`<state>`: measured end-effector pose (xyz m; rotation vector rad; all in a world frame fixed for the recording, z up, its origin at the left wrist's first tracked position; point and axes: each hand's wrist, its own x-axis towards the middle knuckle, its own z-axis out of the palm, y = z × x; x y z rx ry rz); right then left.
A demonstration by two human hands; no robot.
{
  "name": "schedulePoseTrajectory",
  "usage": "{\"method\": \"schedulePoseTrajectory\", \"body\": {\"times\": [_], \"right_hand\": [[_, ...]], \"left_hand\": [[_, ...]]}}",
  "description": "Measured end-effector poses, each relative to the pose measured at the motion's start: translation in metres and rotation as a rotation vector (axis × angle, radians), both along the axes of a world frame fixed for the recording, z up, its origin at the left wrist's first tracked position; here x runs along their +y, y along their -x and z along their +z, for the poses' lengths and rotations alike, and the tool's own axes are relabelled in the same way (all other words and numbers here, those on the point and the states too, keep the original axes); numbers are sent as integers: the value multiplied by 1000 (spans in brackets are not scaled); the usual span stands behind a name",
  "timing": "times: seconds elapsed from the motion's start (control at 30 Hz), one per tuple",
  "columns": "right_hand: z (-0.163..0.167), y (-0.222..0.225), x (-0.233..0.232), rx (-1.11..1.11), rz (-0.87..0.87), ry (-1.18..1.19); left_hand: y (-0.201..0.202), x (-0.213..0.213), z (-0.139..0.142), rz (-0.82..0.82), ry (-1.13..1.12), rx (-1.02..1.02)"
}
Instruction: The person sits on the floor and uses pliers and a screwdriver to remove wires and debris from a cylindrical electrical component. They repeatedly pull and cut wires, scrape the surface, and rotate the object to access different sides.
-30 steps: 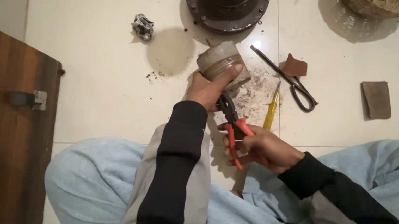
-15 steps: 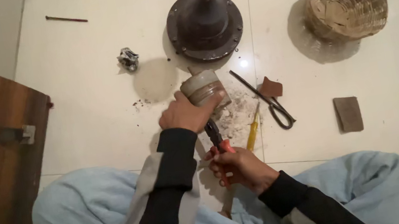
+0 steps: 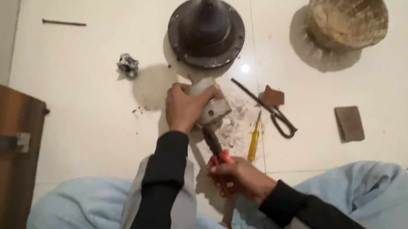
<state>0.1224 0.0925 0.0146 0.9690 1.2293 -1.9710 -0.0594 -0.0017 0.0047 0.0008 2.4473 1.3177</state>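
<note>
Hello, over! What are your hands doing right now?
Left hand gripping grey round part. Right hand squeezing red-handled pliers onto it. Yellow screwdriver beside, not blocking.

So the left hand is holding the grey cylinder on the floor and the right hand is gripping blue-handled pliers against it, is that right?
Not quite. In the head view the pliers have red handles, not blue. The rest holds: the left hand holds the grey cylinder on the floor, and the right hand grips the pliers against it.
</note>
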Motion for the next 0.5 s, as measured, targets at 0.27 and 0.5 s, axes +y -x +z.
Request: {"method": "schedulePoseTrajectory", "body": {"times": [0.27, 0.5], "right_hand": [[-2, 1, -6, -7, 37, -42], [-25, -2, -12, 2, 51, -64]], "left_hand": [[-5, 4, -9, 143, -179, -24], [-10, 11, -10, 273, -143, 6]]}}
